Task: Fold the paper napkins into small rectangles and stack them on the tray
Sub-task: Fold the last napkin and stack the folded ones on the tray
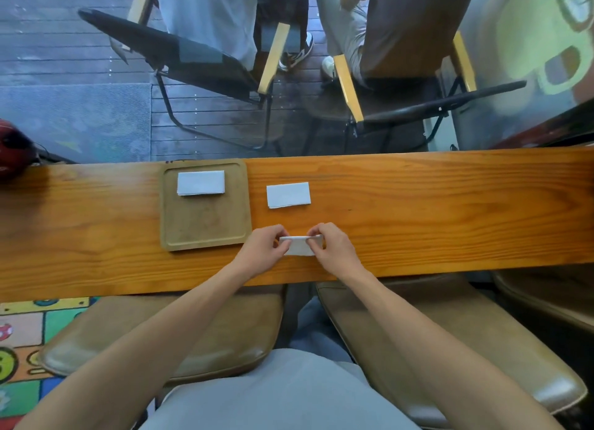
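A white paper napkin (299,246) lies near the front edge of the wooden counter, partly folded, its far edge lifted. My left hand (262,253) pinches its left end and my right hand (334,248) pinches its right end. A folded white napkin (201,182) rests in the far part of the tan wooden tray (205,224), which sits just left of my hands. Another white napkin (288,194) lies flat on the counter to the right of the tray, beyond my hands.
The long wooden counter (434,204) runs across the view against a glass pane. A red object (13,150) sits at its far left end. Padded stools (167,336) stand below the counter. Chairs and people's legs show beyond the glass.
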